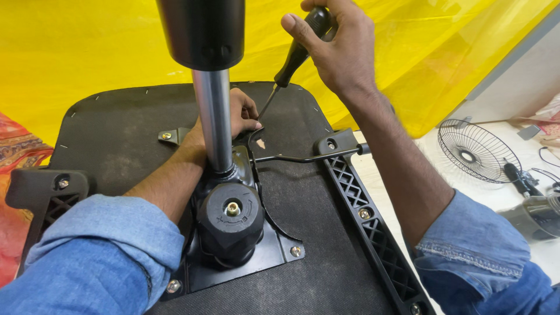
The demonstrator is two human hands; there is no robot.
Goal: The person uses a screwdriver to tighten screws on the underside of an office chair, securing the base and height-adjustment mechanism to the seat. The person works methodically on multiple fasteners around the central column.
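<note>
An upturned office chair seat (128, 125) with black fabric underside lies before me. Its black metal mechanism plate (274, 248) carries a round tension knob (230, 219) and a chrome gas cylinder (214, 116) rising toward the camera. My right hand (338, 49) grips a black-handled screwdriver (297, 55), its tip down at the plate's far edge. My left hand (242, 116) rests on the seat behind the cylinder, fingers pressing beside the screwdriver tip. A black lever (303, 157) sticks out to the right.
Black plastic armrest brackets are bolted at right (373, 227) and left (46, 192). A yellow sheet (87, 46) lies under the seat. A wire fan guard (475, 151) and fan parts (536, 216) sit on the floor at right. Patterned red cloth (14, 151) is at left.
</note>
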